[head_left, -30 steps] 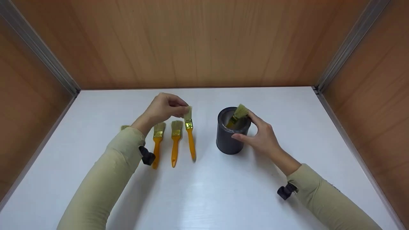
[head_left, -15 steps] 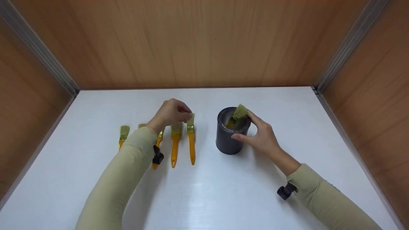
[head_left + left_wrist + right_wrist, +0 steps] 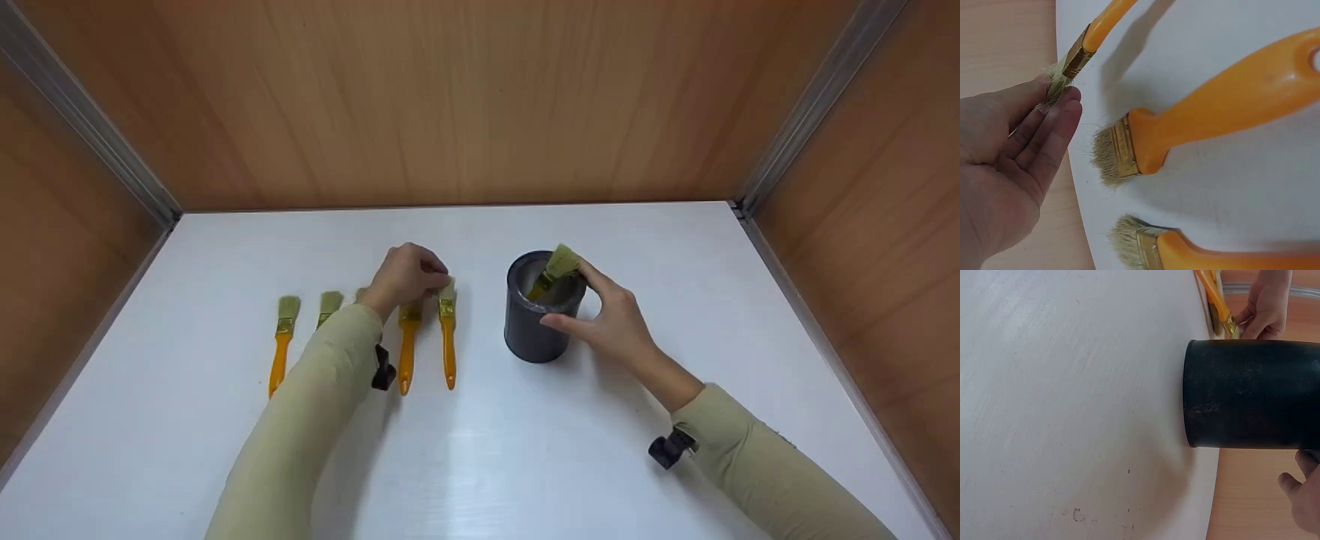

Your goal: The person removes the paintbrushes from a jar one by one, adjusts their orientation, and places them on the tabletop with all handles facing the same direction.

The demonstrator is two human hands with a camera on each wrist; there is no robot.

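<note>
Fingers of the right hand (image 3: 611,322) curl round the unlabelled black cup (image 3: 541,319) holding one brush (image 3: 553,271), while the left hand (image 3: 405,276) pinches the bristles of another brush (image 3: 448,334) lying rightmost in the row on the table (image 3: 525,450).

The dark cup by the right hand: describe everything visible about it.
The dark cup is a plain, matte, dark grey to black cylinder, open at the top, standing upright on the white table. Its material cannot be told for sure. One paintbrush with an orange handle leans inside, bristles up above the rim. The right hand holds the cup's side, thumb in front and fingers at the far rim. It stands to the right of the row of brushes.
</note>
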